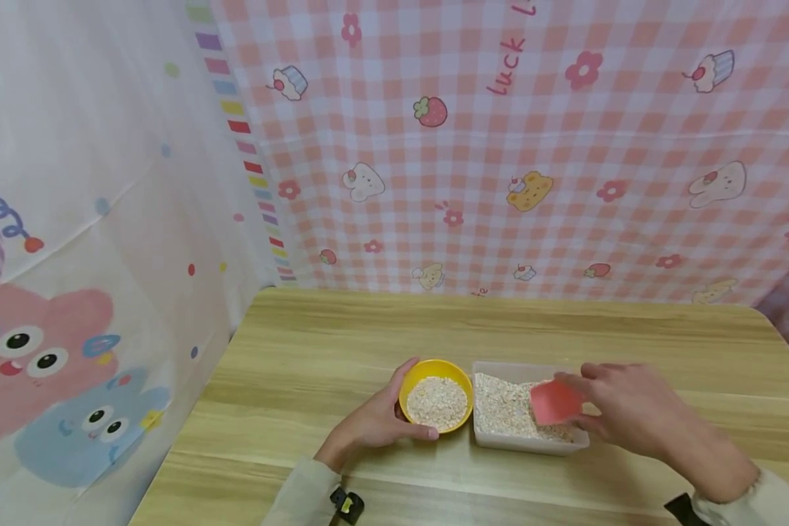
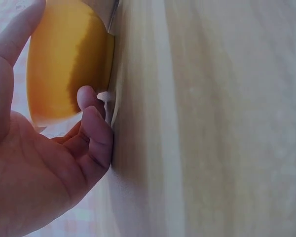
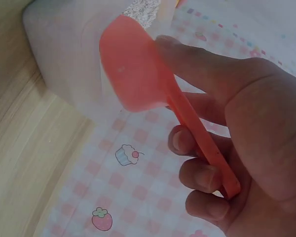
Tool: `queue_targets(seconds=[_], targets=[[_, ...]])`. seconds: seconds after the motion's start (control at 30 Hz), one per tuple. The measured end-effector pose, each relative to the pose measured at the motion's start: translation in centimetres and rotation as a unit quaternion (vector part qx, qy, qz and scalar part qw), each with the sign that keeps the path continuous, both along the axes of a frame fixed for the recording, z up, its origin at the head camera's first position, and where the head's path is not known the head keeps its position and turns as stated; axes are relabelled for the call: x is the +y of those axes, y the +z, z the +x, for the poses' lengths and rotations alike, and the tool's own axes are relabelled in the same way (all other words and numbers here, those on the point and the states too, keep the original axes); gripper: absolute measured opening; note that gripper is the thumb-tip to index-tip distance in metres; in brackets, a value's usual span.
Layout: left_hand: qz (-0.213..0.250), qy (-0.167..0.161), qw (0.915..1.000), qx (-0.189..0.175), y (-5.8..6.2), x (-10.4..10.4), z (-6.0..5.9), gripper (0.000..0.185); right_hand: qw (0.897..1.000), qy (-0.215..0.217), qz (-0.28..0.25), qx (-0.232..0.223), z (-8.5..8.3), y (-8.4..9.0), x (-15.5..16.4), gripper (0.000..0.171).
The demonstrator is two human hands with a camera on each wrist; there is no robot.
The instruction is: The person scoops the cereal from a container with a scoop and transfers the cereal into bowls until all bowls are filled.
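My left hand [image 1: 380, 418] holds a yellow bowl [image 1: 468, 387] from its left side, thumb near the front rim and fingers around the far side. Rolled oats [image 1: 437, 402] lie in the bowl, which stands on the table. In the left wrist view, curled fingers touch the side of the bowl [image 2: 64, 59] near its base. My right hand [image 1: 638, 409] grips a red scoop [image 1: 556, 402] over the right part of a translucent plastic box [image 1: 526, 443] of oats. In the right wrist view, fingers wrap the handle of the scoop [image 3: 133, 64]; its inside is hidden.
Bowl and box stand side by side on a wood-grain table [image 1: 342, 329]. Behind the table hangs a pink checked cloth [image 1: 394, 234]. A white cloth with cartoon figures [image 1: 171, 183] hangs along the left side.
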State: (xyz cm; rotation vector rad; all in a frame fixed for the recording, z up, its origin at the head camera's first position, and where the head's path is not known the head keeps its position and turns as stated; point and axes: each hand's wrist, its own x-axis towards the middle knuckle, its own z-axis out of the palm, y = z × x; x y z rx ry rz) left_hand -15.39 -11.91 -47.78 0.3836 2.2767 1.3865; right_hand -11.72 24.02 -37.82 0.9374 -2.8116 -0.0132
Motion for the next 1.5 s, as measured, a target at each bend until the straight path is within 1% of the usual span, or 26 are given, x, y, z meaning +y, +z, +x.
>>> queue_targets(seconds=[0.13, 0.27, 0.4, 0.5, 0.63, 0.73, 0.83, 0.93, 1.03, 1.13, 1.27, 1.4, 1.5], targets=[[-0.001, 0.000, 0.9999, 0.013, 0.0, 0.1, 0.1, 0.116, 1.000, -0.006, 0.011, -0.025, 0.0, 0.0, -0.1, 0.053], [-0.009, -0.003, 0.9993, 0.035, 0.2, 0.1, 0.2, 0.117, 0.998, -0.017, 0.022, -0.058, -0.1, -0.1, -0.2, 0.050], [-0.030, 0.011, 0.9979, 0.057, 0.8, 0.0, 0.3, 0.115, 0.995, -0.033, 0.028, -0.092, -0.3, -0.1, -0.2, 0.049], [-0.046, 0.036, 0.9949, 0.083, 1.5, 0.1, 0.3, 0.109, 0.993, -0.039, 0.027, -0.105, -0.4, -0.1, -0.2, 0.048], [-0.054, 0.088, 0.9863, 0.128, 2.6, 0.7, 0.0, 0.097, 0.992, -0.042, 0.025, -0.115, -0.5, -0.2, -0.2, 0.048], [-0.041, 0.121, 0.9789, 0.159, 3.4, 1.3, -0.1, 0.087, 0.990, -0.045, 0.023, -0.129, -0.7, -0.3, -0.2, 0.050], [-0.018, 0.127, 0.9757, 0.177, 4.1, 2.0, 0.1, 0.077, 0.988, -0.047, 0.018, -0.144, -0.8, -0.5, -0.1, 0.052], [-0.006, 0.110, 0.9776, 0.179, 4.7, 3.0, 0.5, 0.068, 0.987, -0.049, 0.012, -0.156, -1.0, -0.7, 0.0, 0.053], [-0.008, 0.077, 0.9812, 0.177, 5.1, 3.9, 0.9, 0.063, 0.985, -0.048, 0.003, -0.164, -1.1, -0.9, 0.1, 0.053], [-0.012, 0.041, 0.9845, 0.170, 5.1, 4.7, 1.2, 0.062, 0.984, -0.044, -0.009, -0.173, -1.3, -1.3, 0.2, 0.053], [-0.032, -0.001, 0.9889, 0.145, 4.9, 5.6, 1.5, 0.069, 0.983, -0.036, -0.024, -0.180, -1.4, -1.9, 0.2, 0.055], [-0.058, -0.032, 0.9886, 0.135, 4.7, 6.5, 1.7, 0.080, 0.982, -0.023, -0.042, -0.183, -1.6, -2.5, 0.1, 0.056], [-0.066, -0.046, 0.9879, 0.133, 4.6, 7.0, 1.8, 0.087, 0.980, -0.018, -0.055, -0.193, -1.6, -2.8, 0.0, 0.057]])
